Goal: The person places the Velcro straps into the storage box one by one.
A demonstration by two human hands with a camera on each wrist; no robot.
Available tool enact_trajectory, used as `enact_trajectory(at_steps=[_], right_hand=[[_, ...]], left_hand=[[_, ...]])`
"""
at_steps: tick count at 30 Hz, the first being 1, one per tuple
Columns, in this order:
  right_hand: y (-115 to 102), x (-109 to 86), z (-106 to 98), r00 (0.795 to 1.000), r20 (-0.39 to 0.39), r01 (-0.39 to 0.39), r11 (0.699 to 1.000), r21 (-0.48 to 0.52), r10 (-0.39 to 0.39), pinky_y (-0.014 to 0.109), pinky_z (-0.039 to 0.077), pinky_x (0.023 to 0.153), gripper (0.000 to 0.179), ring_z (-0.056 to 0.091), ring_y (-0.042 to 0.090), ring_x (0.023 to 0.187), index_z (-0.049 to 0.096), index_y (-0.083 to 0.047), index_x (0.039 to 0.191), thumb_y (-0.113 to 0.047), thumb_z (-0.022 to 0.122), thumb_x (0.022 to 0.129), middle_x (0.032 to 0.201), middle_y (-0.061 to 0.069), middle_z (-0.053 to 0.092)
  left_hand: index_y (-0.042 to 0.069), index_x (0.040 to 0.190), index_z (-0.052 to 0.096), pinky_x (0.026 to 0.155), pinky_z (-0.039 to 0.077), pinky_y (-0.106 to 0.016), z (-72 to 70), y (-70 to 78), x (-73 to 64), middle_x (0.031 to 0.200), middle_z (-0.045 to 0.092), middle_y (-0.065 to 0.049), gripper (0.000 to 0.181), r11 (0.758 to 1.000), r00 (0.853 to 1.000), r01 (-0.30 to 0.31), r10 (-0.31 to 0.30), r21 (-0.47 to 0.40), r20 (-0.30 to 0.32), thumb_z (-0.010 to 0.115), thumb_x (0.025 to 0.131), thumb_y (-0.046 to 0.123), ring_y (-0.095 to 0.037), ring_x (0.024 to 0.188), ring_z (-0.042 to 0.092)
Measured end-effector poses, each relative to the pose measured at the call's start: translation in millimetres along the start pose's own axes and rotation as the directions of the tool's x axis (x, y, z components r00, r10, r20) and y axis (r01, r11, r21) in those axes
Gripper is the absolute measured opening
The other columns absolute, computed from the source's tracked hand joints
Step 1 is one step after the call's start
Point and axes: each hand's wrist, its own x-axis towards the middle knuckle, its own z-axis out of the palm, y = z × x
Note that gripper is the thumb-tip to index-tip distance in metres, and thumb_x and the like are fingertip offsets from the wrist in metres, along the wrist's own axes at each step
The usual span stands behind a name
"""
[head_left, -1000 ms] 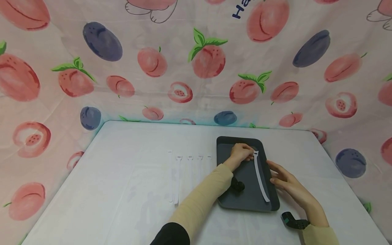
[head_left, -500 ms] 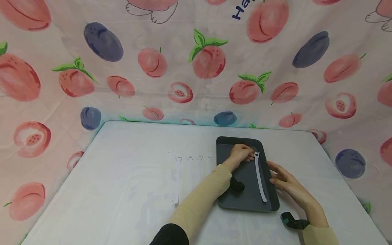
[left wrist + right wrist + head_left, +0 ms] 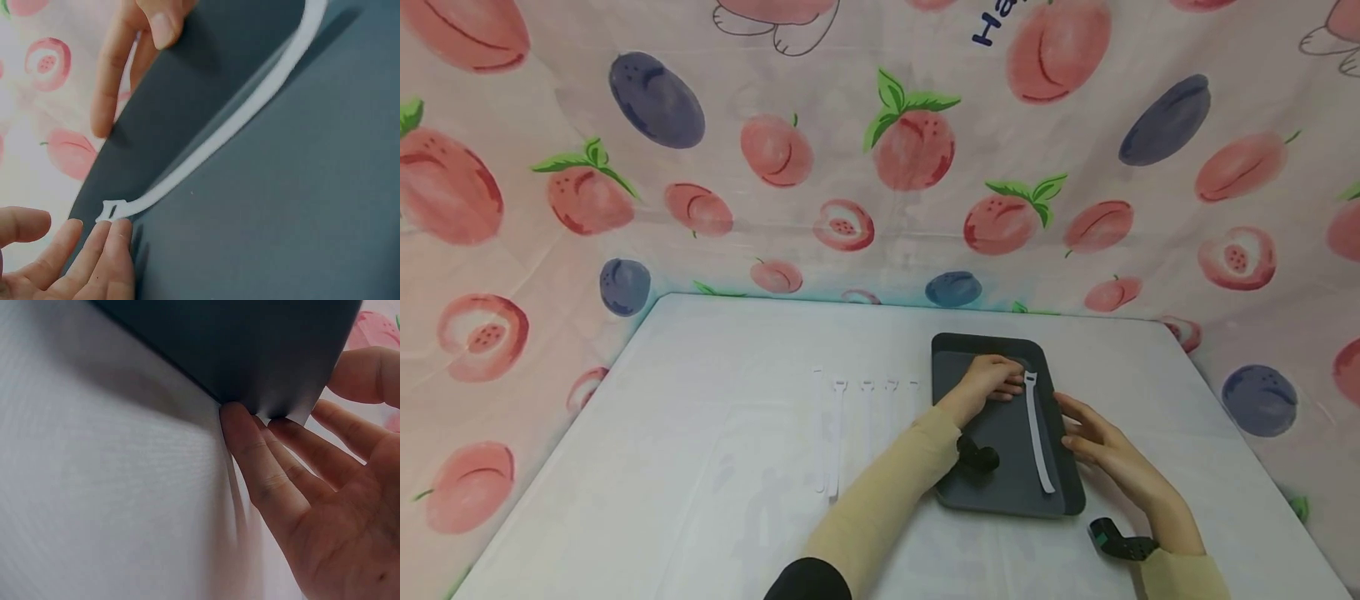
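Observation:
A white strap (image 3: pixel 1037 433) with a slotted head, like a cable tie, lies along the right side of the dark grey tray (image 3: pixel 1000 492). Over the tray, my left hand (image 3: pixel 988 383) is at the strap's head. In the left wrist view its fingertips (image 3: pixel 120 228) are fairly straight beside the slot, and the thumb stands apart. Whether they touch the strap is hard to tell. My right hand (image 3: pixel 1112 458) lies against the tray's outer right wall. Its fingers (image 3: pixel 256 456) are extended and touch the tray's edge in the right wrist view.
Several more white straps (image 3: pixel 837 433) lie in a row on the white table (image 3: pixel 722 467), left of the tray. They stand out little from its surface. A fruit-print cloth (image 3: pixel 850 150) hangs behind and at the sides. Black cameras (image 3: pixel 977 456) sit on both wrists.
The strap's head has shifted slightly right and its lower end slightly left. My left hand's fingers have loosened a little and its forearm has drawn slightly left. My right hand stays put.

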Motion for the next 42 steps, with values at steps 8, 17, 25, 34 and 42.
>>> enact_trajectory(at_steps=[8,17,25,34,42], right_hand=[[-2,-0.9,0,1.0,-0.009,-0.009,1.0,-0.017,0.008,0.026,0.046,0.09,0.067,0.033,0.052,0.136,0.017,-0.013,0.154,-0.025,0.052,0.098,0.157,0.025,0.02],[0,-0.7,0,1.0,-0.009,0.009,1.0,-0.028,-0.009,0.044,0.048,0.096,0.065,0.032,0.048,0.137,0.018,-0.014,0.154,-0.024,0.051,0.099,0.157,0.024,0.022],[0,0.1,0,1.0,-0.005,0.01,0.999,-0.039,-0.01,0.033,0.048,0.094,0.066,0.032,0.048,0.137,0.017,-0.013,0.154,-0.026,0.051,0.099,0.157,0.024,0.022],[-3,-0.3,-2,1.0,-0.008,0.014,0.999,-0.048,-0.014,0.016,0.046,0.086,0.066,0.041,0.034,0.133,0.018,-0.014,0.154,-0.026,0.051,0.099,0.156,0.026,0.022],[-2,-0.2,-1,1.0,-0.01,0.002,0.999,-0.044,-0.002,0.054,0.046,0.099,0.067,0.035,0.046,0.135,0.017,-0.013,0.154,-0.028,0.051,0.099,0.156,0.027,0.02]], left_hand=[[0.01,0.107,0.07,0.08,0.057,-0.031,-6.4,2.2,-12.9,0.107,0.073,-0.01,0.021,0.999,0.999,-0.001,0.003,-0.048,0.038,0.063,0.093,0.023,-0.023,0.097,0.071],[0.012,0.107,0.071,0.077,0.057,-0.03,-10.4,3.1,-28.4,0.106,0.074,-0.008,0.019,0.998,0.997,-0.025,0.029,-0.062,0.065,0.061,0.094,0.021,-0.022,0.096,0.072],[0.014,0.108,0.071,0.076,0.057,-0.027,-19.4,2.6,-41.4,0.106,0.074,-0.006,0.019,0.994,0.995,-0.043,0.052,-0.096,0.091,0.06,0.094,0.019,-0.019,0.095,0.072],[0.012,0.114,0.069,0.081,0.057,-0.029,-33.5,-0.1,-55.7,0.109,0.073,-0.006,0.023,0.987,0.994,-0.062,0.074,-0.148,0.081,0.06,0.094,0.018,-0.019,0.099,0.071],[0.009,0.12,0.066,0.082,0.056,-0.028,-48.2,-0.6,-70.4,0.114,0.072,-0.008,0.029,0.978,0.99,-0.106,0.121,-0.178,0.077,0.058,0.094,0.02,-0.019,0.101,0.07]])
